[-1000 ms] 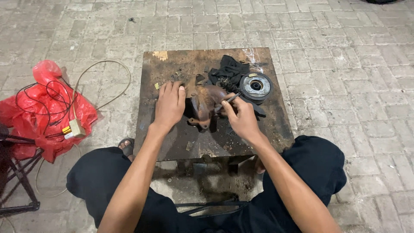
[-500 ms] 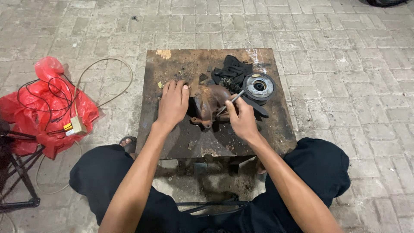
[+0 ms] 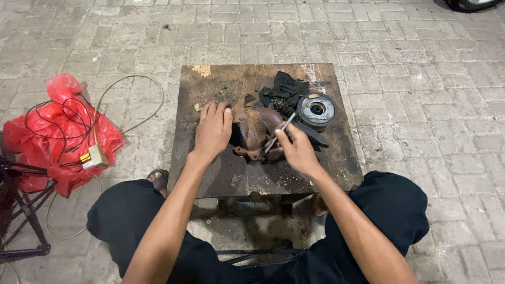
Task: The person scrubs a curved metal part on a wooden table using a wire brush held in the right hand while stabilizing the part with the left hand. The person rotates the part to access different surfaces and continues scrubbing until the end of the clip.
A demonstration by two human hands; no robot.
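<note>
We press our left hand (image 3: 212, 131) flat, fingers spread, against the rusty metal part (image 3: 256, 131) to steady it; our right hand (image 3: 296, 149), just beside it, pinches a thin metal tool (image 3: 280, 131) whose tip probes the part.

You sit over a floor of grey brick pavers (image 3: 410, 47), worn and stained, with pale patches under flat, even light. In front of you stands a low, rusty metal table (image 3: 210, 173), its top dark and grimy. To your left a crumpled red plastic bag (image 3: 47, 142) lies on the pavers, tangled with thin cables (image 3: 131, 84). A dark metal frame (image 3: 21, 210) stands at the left edge.
</note>
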